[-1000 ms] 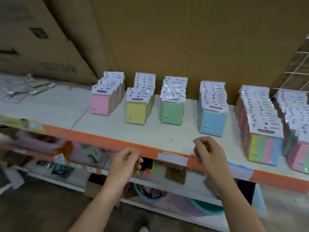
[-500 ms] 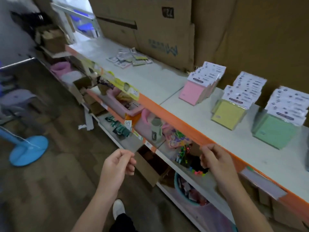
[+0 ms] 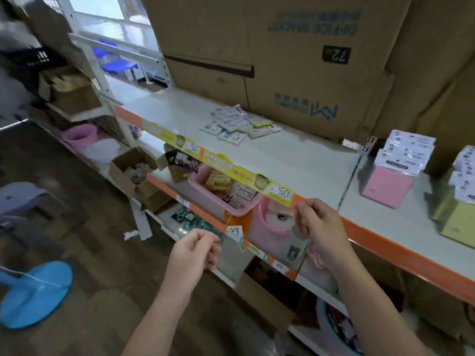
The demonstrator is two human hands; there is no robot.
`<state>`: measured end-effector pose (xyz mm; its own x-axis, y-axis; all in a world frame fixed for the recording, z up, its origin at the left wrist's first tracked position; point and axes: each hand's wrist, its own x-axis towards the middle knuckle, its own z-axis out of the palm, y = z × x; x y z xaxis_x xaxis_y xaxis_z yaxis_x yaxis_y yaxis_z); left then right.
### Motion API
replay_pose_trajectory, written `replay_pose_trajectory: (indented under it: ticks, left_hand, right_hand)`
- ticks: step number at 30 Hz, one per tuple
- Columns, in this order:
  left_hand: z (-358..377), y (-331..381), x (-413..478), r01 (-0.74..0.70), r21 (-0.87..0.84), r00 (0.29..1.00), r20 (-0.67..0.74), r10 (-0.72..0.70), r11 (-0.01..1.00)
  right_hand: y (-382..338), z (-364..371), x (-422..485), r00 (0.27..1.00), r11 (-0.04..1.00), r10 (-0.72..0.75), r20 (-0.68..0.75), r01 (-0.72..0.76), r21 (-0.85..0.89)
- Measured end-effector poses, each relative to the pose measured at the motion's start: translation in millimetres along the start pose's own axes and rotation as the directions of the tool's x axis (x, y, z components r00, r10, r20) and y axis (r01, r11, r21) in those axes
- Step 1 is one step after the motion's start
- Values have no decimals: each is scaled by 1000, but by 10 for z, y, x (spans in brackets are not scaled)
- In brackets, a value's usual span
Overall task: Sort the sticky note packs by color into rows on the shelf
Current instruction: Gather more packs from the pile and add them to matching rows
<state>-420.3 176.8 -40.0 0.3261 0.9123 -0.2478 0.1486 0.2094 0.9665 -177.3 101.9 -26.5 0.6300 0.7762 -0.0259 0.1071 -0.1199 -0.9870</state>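
Observation:
A loose heap of sticky note packs (image 3: 240,124) lies on the grey shelf (image 3: 295,155), left of centre against the cardboard. At the right stands a row of pink packs (image 3: 388,186), and the front of a yellow row (image 3: 455,217) shows at the frame's edge. My left hand (image 3: 195,250) hangs below the shelf edge, fingers curled in, holding nothing. My right hand (image 3: 321,227) is just under the orange shelf lip, fingers pinched together, empty as far as I can see.
Large cardboard boxes (image 3: 270,60) back the shelf. An orange lip with yellow price strip (image 3: 231,165) runs along the front. Below are a pink basket (image 3: 218,196), open cartons (image 3: 133,170) and tubs. A blue fan base (image 3: 33,294) sits on the floor at left.
The view has swung left along the shelf: the green, blue and multicolour rows have left the frame and the loose heap has come toward centre. Both hands stay curled and empty.

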Motion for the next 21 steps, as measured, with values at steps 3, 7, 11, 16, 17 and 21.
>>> replay_pose_trajectory:
  ticks: [3, 7, 11, 16, 17, 21]
  left_hand:
    - [-175, 222, 469, -27, 10, 998, 60, 26, 1000]
    - [-239, 534, 1127, -100, 18, 991, 94, 98, 995]
    - [-192, 790, 1819, -165, 74, 976, 156, 152, 984]
    - [-33, 1098, 2669, -224, 206, 964, 189, 186, 952]
    - [5, 1158, 2827, -233, 237, 963, 189, 191, 943]
    - [221, 1341, 3383, -379, 429, 922, 252, 294, 820]
  right_hand:
    - [-168, 329, 319, 998, 999, 28, -52, -25, 42]
    - [-296, 656, 790, 995, 996, 69, -73, -64, 69]
    - [-292, 903, 1363, 994, 997, 67, -81, -64, 44]
    - [-229, 1122, 2327, 982, 994, 104, -160, -105, -2]
    - [-217, 1140, 2523, 973, 990, 134, -190, -138, -12]
    - [-111, 1126, 3132, 938, 947, 200, -283, -260, -190]
